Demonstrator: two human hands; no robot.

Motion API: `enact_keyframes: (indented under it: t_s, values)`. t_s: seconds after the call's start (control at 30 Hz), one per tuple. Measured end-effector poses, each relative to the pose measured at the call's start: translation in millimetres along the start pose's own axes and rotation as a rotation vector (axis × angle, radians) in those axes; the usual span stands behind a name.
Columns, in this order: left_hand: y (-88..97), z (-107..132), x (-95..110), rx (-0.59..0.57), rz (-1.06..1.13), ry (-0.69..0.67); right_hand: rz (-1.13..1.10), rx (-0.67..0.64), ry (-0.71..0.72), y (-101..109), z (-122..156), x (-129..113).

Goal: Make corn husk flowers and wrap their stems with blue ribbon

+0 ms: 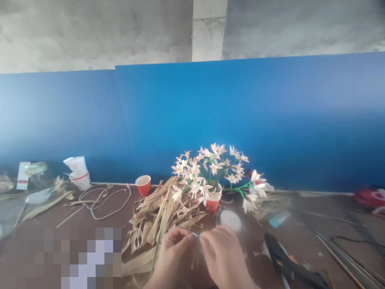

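Observation:
My left hand [174,253] and my right hand [224,255] meet low in the middle of the view, over the brown table. Both are closed in a pinch. A small, thin, pale bluish piece [195,235] shows between the fingertips; its kind is too small to make out. Beside my left hand lies a heap of dry corn husks [162,212], with a thin green strip [157,243] alongside the wrist. Just beyond my hands, a red paper cup [212,206] holds white husk flowers [192,170] on green stems. A round white disc [231,220] lies near my right fingers.
A black glue gun [288,263] lies at right, near metal rods [345,257]. Another red cup [143,186], a looped white cable [99,204], stacked white cups [80,174] and a glass jar [40,176] are at left. A blue partition [210,108] stands behind the table.

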State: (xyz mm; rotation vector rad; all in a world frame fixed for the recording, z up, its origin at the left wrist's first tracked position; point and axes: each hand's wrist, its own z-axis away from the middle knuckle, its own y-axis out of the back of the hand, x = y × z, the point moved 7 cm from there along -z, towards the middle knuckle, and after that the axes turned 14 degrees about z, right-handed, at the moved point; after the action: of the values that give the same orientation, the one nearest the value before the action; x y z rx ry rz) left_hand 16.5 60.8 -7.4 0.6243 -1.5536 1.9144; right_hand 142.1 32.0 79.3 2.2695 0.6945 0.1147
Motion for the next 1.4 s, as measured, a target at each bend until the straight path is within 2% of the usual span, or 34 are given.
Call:
enact_keyframes:
  t_s: [0.1,0.17,0.23,0.3,0.4,0.5,0.6,0.7,0.77,0.87,0.93,1.0,1.07,1.17,1.23,1.3,1.4]
  values:
    - [-0.7,1,3,-0.021,-0.021,-0.015,-0.26,-0.3,-0.249,-17,1,15]
    - [0.2,1,4,-0.038,-0.043,-0.009,-0.577,-0.549,-0.462,-35,9,21]
    - [0.8,0,3,-0.057,-0.042,0.015,-0.926,-0.741,-0.606,-49,17,17]
    - [-0.4,1,1,-0.088,-0.024,0.061,-1.178,-0.862,-0.657,-57,21,10]
    - [-5.5,4,-2,-0.15,0.001,0.119,-1.363,-0.959,-0.66,-62,23,5]
    - [-9.2,6,-2,-0.171,-0.001,0.116,-1.358,-0.99,-0.635,-61,24,4]
    - [-8.6,6,-2,-0.127,-0.046,0.069,-1.024,-0.889,-0.58,-54,20,14]
    - [-7.5,5,-2,-0.071,-0.077,0.016,-0.474,-0.676,-0.471,-40,13,24]
    - [-6.5,5,-2,-0.036,-0.083,-0.014,-0.155,-0.489,-0.35,-28,8,21]
    - [-3.7,5,-3,-0.009,-0.074,-0.034,0.052,-0.211,-0.136,-15,5,6]
    - [-1.0,3,-3,-0.013,-0.056,-0.031,0.06,-0.129,-0.067,-12,5,1]
    - [1.6,0,-4,-0.034,-0.035,-0.012,0.028,-0.164,-0.087,-12,3,3]
    - [3.4,-3,-4,-0.059,-0.03,0.014,-0.088,-0.296,-0.191,-16,1,10]
    - [2.9,-3,-1,-0.096,-0.041,0.016,-0.512,-0.61,-0.472,-32,8,19]
    - [0.1,0,1,-0.127,-0.028,0.026,-0.826,-0.81,-0.6,-41,14,14]
    - [-4.1,4,0,-0.169,-0.002,0.052,-0.978,-0.921,-0.594,-43,16,7]
    - [-7.2,5,0,-0.194,-0.007,0.053,-0.944,-0.922,-0.521,-43,13,6]
